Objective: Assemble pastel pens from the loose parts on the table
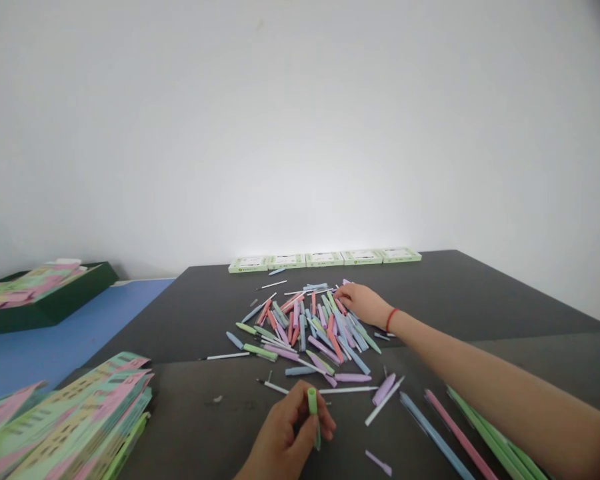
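A black tabletop (180, 413) before a plain pale wall (300, 133) bears a central pile of pastel plastic pen parts (300, 327), the landmark. Behind the pile stands a row of flat pale-green boxes (325, 259). Nearer than it, the left hand (290, 430) pinches an upright light-green hollow pen barrel (312, 402); at its far right edge, the right hand (363, 303) reaches in, fingers bent down, their grip indiscernible.

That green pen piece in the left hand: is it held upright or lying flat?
Upright: the green pen piece stands nearly vertical in the left hand's fingers, its open, hollow end uppermost.
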Available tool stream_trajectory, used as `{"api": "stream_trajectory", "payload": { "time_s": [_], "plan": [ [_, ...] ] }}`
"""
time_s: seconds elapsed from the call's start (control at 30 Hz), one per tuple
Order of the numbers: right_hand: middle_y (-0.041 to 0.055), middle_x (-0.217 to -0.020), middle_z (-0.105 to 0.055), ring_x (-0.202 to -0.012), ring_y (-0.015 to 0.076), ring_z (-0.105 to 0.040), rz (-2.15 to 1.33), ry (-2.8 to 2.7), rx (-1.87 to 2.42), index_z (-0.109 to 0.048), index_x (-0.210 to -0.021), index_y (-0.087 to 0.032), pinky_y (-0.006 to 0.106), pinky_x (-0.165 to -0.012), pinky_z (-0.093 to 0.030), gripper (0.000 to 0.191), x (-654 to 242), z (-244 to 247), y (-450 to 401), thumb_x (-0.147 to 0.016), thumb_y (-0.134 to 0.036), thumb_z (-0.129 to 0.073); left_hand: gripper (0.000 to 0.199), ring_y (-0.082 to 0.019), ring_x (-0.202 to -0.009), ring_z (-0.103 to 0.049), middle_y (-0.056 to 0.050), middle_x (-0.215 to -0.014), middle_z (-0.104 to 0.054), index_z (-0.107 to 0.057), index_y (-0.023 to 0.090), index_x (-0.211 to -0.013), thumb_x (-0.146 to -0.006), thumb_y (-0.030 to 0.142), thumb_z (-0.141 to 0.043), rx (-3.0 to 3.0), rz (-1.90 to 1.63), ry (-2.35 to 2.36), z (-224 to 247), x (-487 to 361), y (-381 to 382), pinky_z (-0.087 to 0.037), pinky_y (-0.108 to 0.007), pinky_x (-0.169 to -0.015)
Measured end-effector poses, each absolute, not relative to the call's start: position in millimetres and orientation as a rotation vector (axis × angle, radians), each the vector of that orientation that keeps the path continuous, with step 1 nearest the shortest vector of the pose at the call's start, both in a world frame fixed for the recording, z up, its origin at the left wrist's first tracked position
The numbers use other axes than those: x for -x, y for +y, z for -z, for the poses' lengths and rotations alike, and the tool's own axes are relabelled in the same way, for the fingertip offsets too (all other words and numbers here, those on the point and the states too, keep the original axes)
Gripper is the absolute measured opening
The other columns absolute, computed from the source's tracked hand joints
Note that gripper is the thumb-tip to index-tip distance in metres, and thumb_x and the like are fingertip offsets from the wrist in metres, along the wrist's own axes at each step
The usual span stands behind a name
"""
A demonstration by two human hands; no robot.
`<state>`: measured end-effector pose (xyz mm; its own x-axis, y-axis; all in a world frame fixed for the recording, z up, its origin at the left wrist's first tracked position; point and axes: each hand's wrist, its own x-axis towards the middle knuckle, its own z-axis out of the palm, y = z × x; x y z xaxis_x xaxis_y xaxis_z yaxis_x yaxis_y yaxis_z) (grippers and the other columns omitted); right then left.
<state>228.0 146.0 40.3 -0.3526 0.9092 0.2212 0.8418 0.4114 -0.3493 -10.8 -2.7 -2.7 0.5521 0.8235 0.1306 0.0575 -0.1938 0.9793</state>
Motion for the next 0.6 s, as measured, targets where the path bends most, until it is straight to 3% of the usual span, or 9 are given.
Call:
{"api": "stream_trajectory", "payload": {
  "time_s": [0.1,0.27,0.47,0.6],
  "plan": [
    [0.0128,-0.105,-0.065,-0.097,0.0223,-0.058,-0.216,-2.409,1.381,-0.068,-0.102,-0.013,0.034,-0.089,-0.041,0.028,-219.0,-32.3,161.7,-0.084,-0.01,-0.046,0.022,-0.017,-0.071,-0.059,-0.008,-0.081,-0.064,-0.051,0.016,-0.087,-0.091,0.037,-0.045,-1.625,-0.818,0.75,6.3,12.1,-0.5,-0.045,-0.027,-0.066],
    [0.0103,-0.126,-0.055,-0.117,0.0225,-0.047,-0.228,-2.612,1.099,-0.062,-0.115,-0.019,0.037,-0.102,-0.033,0.03,-217.0,-16.6,135.9,-0.087,-0.027,-0.054,0.024,-0.016,-0.07,-0.059,-0.009,-0.08,-0.064,-0.05,0.016,-0.086,-0.091,0.039,-0.045,-1.644,-0.814,0.73,9.7,12.1,1.8,-0.045,-0.028,-0.066],
    [0.0132,-0.132,-0.051,-0.122,0.0255,-0.044,-0.197,-2.634,1.066,-0.052,-0.128,-0.018,0.044,-0.101,-0.034,0.038,-243.9,-6.2,116.0,-0.093,-0.03,-0.043,0.019,-0.016,-0.068,-0.059,-0.008,-0.078,-0.065,-0.049,0.016,-0.087,-0.091,0.034,-0.045,-1.683,-0.816,0.748,7.2,11.2,-0.2,-0.046,-0.027,-0.065],
    [0.0132,-0.129,-0.052,-0.12,0.0225,-0.044,-0.148,-2.634,1.009,-0.051,-0.128,-0.017,0.042,-0.1,-0.034,0.036,-230.2,-11.1,118.9,-0.095,-0.023,-0.037,0.019,-0.016,-0.067,-0.06,-0.009,-0.078,-0.066,-0.05,0.016,-0.087,-0.091,0.033,-0.045,-1.693,-0.813,0.737,6.1,10.9,-0.1,-0.046,-0.026,-0.064]
  ]
}}
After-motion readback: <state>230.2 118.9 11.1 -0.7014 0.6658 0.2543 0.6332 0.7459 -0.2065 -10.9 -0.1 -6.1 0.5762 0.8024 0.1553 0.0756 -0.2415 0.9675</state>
